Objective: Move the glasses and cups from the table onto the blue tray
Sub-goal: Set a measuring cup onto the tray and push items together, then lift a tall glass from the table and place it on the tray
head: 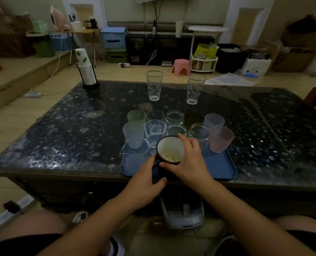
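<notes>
The tray (221,169) lies on the counter (70,137) at its near edge. Cups and jars stand crowded on the tray's far part, roughly in rows; exact contact between them cannot be judged. A mug (170,149) sits at the tray's near middle, a pitcher (134,154) just left of it. Two tall glasses (154,85) stand on the counter behind the tray, apart. A paper cup stack (85,71) occupies the far left corner.

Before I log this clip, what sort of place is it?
Probably a lived-in home living room: a low coffee table, a pink plastic stool on the floor, and stacked storage bins along the far wall.
</notes>
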